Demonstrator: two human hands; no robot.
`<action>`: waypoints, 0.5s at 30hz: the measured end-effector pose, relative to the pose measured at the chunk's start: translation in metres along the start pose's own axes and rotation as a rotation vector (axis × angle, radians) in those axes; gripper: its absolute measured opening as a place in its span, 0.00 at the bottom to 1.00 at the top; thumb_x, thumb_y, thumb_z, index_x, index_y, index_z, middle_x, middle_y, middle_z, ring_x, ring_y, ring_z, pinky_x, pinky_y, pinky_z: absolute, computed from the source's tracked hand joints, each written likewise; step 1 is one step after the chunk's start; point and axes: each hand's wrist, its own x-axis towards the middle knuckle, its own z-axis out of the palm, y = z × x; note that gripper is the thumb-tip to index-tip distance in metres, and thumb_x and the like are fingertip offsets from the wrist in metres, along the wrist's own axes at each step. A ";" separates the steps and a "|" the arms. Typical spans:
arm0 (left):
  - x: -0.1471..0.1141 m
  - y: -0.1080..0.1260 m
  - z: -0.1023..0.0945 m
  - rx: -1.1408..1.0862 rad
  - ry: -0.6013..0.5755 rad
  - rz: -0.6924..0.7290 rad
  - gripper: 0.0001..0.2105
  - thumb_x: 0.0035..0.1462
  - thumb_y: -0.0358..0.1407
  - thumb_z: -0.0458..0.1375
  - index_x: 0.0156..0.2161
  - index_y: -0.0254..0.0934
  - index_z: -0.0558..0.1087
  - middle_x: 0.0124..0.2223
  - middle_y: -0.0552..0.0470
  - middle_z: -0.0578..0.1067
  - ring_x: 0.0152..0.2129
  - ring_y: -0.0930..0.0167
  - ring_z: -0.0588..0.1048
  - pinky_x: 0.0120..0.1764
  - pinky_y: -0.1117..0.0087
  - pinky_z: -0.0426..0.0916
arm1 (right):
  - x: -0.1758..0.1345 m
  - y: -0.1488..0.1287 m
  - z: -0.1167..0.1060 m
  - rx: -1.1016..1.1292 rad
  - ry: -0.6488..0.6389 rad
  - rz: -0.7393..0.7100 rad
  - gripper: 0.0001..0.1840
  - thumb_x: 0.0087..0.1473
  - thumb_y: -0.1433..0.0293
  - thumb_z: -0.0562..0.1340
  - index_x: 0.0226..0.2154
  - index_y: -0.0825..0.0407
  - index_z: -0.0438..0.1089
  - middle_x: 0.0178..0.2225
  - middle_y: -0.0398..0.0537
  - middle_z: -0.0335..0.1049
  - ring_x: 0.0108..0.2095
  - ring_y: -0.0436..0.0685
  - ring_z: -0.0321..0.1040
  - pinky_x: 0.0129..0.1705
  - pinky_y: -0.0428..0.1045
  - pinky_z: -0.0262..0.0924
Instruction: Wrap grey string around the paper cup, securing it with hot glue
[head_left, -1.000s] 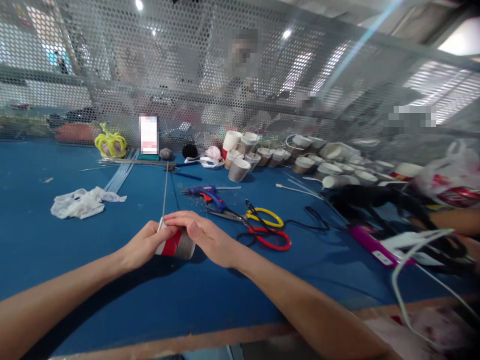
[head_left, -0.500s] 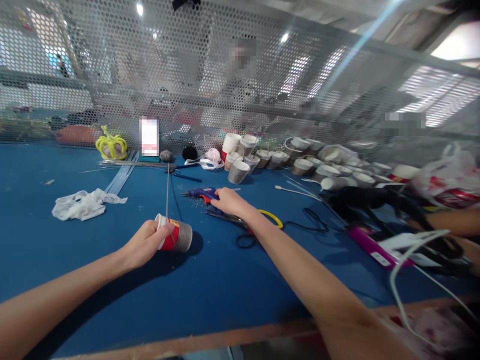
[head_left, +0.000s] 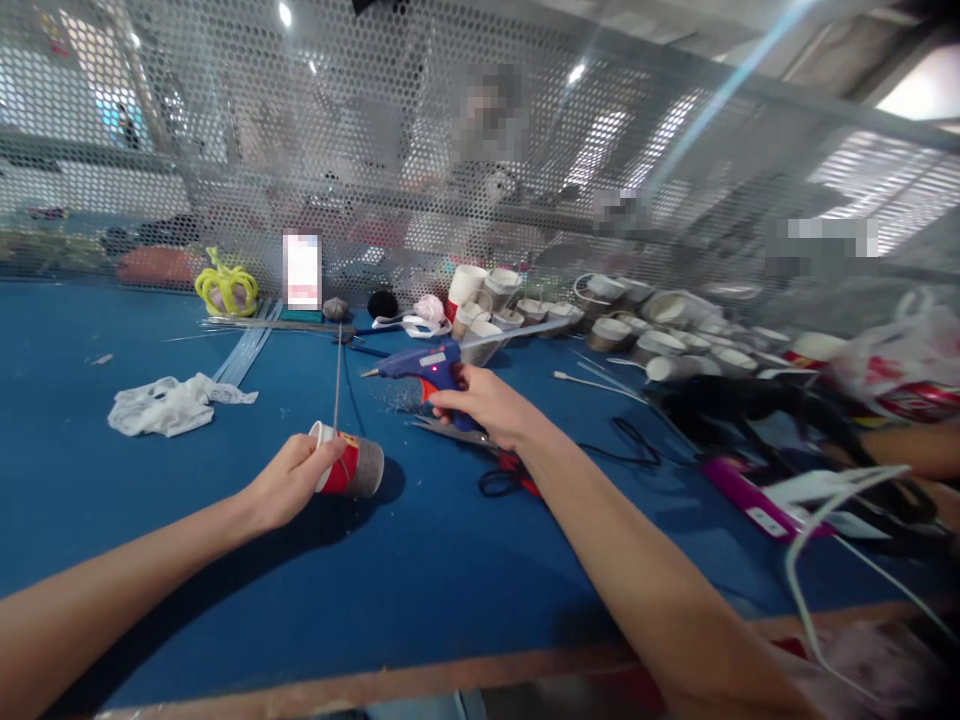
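Observation:
My left hand (head_left: pixel 294 476) grips a paper cup (head_left: pixel 367 468) that lies tilted on its side, its rim towards the left. Grey cord wraps the cup's base end; the rest is red and white. A taut grey strand (head_left: pixel 337 385) runs from the cup to a grey yarn ball (head_left: pixel 335 308) at the back. In my right hand (head_left: pixel 491 405) is a blue hot glue gun (head_left: pixel 420 362), raised off the table, nozzle pointing left, with a clear glue stick out of its rear. Below it lie scissors (head_left: pixel 450 430), partly hidden by my right hand.
Several cord-wrapped cups (head_left: pixel 611 332) stand at the back right. A purple power strip (head_left: pixel 750 497) with cables lies right, near another person's arm (head_left: pixel 911 450). White lace (head_left: pixel 161 405) and clear glue sticks (head_left: pixel 251 350) lie left. A perforated metal screen (head_left: pixel 360 150) closes the back.
My right hand has lifted the glue gun off the table and tipped its rear up. My left hand keeps the cup in nearly the same place.

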 end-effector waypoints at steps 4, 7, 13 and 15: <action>0.001 -0.001 -0.002 0.056 0.020 0.019 0.20 0.49 0.45 0.42 0.14 0.34 0.57 0.14 0.59 0.55 0.13 0.78 0.53 0.17 0.77 0.48 | -0.028 -0.011 -0.002 0.257 -0.131 -0.081 0.10 0.45 0.66 0.56 0.28 0.57 0.62 0.23 0.46 0.64 0.19 0.46 0.61 0.22 0.43 0.59; 0.001 -0.003 -0.002 0.059 0.012 0.017 0.19 0.49 0.45 0.42 0.15 0.34 0.57 0.15 0.59 0.55 0.14 0.78 0.53 0.17 0.77 0.48 | -0.041 -0.014 0.001 0.286 -0.175 -0.125 0.09 0.45 0.68 0.55 0.30 0.57 0.63 0.20 0.43 0.62 0.18 0.45 0.58 0.19 0.42 0.56; 0.002 -0.005 -0.003 0.079 0.013 -0.022 0.20 0.50 0.46 0.41 0.16 0.34 0.58 0.15 0.59 0.52 0.13 0.78 0.51 0.17 0.76 0.47 | -0.054 -0.020 -0.001 0.169 -0.259 -0.051 0.12 0.46 0.64 0.54 0.24 0.57 0.64 0.13 0.39 0.57 0.13 0.43 0.55 0.15 0.40 0.53; 0.002 -0.004 -0.004 0.078 0.018 -0.030 0.19 0.49 0.45 0.41 0.16 0.34 0.58 0.15 0.59 0.52 0.13 0.78 0.51 0.17 0.76 0.46 | -0.056 -0.021 0.000 0.140 -0.256 -0.044 0.12 0.45 0.64 0.55 0.23 0.57 0.63 0.12 0.39 0.57 0.12 0.44 0.55 0.15 0.40 0.53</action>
